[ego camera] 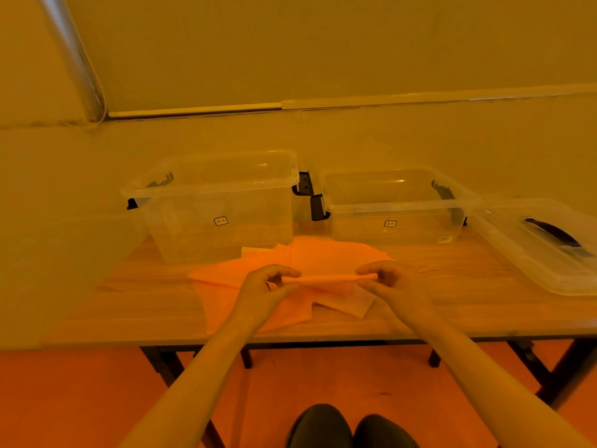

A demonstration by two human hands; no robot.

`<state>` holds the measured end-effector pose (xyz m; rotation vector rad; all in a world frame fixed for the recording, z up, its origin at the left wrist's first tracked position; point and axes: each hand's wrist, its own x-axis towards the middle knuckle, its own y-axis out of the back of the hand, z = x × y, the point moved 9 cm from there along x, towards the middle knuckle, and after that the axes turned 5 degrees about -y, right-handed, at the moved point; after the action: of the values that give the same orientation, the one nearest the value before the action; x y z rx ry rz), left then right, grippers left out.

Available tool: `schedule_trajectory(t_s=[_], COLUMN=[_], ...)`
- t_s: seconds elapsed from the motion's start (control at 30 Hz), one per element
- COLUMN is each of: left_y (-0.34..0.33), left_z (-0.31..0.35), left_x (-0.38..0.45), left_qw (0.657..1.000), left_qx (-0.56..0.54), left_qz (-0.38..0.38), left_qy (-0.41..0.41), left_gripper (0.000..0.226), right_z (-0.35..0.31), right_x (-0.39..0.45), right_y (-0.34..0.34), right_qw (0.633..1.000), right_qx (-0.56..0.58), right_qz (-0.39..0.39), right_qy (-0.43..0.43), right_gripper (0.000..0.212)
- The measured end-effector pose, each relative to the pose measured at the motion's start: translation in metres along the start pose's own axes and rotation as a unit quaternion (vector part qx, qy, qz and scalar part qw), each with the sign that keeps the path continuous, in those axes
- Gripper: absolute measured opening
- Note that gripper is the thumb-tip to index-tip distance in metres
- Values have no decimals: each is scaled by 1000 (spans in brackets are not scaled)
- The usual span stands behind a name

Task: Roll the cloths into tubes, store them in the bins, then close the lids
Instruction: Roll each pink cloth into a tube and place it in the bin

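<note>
cloth roll (329, 279) pinched btwn both hands (329, 281)

Both bins open-topped, nothing inside: entry from above is free. Taller left bin (213, 205) stands toward the table's (145, 305) far left; lower right bin (395, 206) sits mid far edge. Narrow gap between them, partly taken up by black latch handles (311, 197). Lid (536, 244) lies at the right edge, just beside the right bin, blocking sideways approach there. Loose cloth pile (258, 286) covers the centre up to the bins' front walls. Bare strips along the near edge, left and right of the pile. Wall close behind the bins.
</note>
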<state>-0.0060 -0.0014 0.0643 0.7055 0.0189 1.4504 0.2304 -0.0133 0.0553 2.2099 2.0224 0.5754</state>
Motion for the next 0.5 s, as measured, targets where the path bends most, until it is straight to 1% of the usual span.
schedule_trajectory(t_s=[0.13,0.27,0.37,0.5], left_y=[5,10,13,16], left_z=[11,21,26,34], left_x=[5,7,4,1], left_qw=[1000,1000,1000,999], left_qx=[12,12,2,-30], left_qz=[3,18,21,31], left_qy=[12,1,10,-7], left_gripper=[21,17,15,13], right_z=[-15,-25,-27,-25], right_x=[-1,-3,-5,-6], right_y=[7,10,13,14], right_qw=[1000,1000,999,999], right_qx=[8,15,26,42], right_qz=[10,11,15,21], right_qy=[13,24,26,27], right_gripper=[11,11,8,9])
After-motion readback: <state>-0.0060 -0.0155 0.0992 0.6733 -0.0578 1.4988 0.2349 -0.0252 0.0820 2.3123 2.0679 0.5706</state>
